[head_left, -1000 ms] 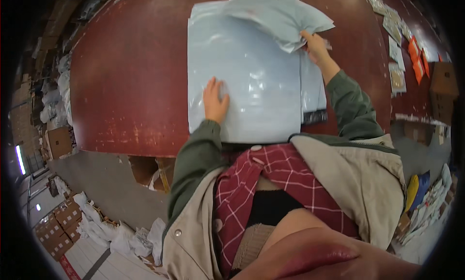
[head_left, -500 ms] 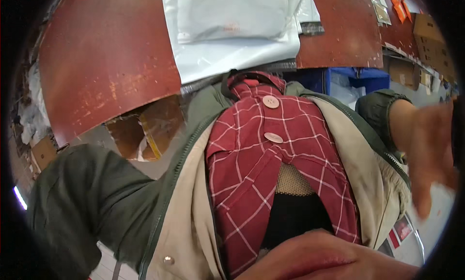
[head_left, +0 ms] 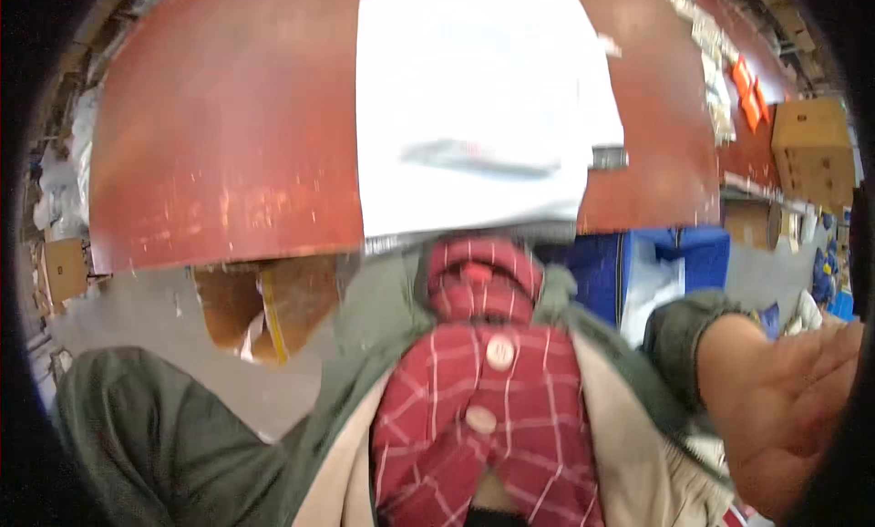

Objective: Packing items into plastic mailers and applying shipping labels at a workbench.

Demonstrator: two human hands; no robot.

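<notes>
While white bags (head_left: 465,98) lie on red worktop (head_left: 228,144), my right grip (head_left: 791,410) shows palm, fingertips hidden; cannot tell openness or hold; left grip out of view.

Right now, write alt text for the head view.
Overexposed white packages lie on a worn red table. The wearer's right hand looms, blurred, at the right edge; the left hand is out of view. A cardboard box and a blue container show below the table's near edge.
</notes>
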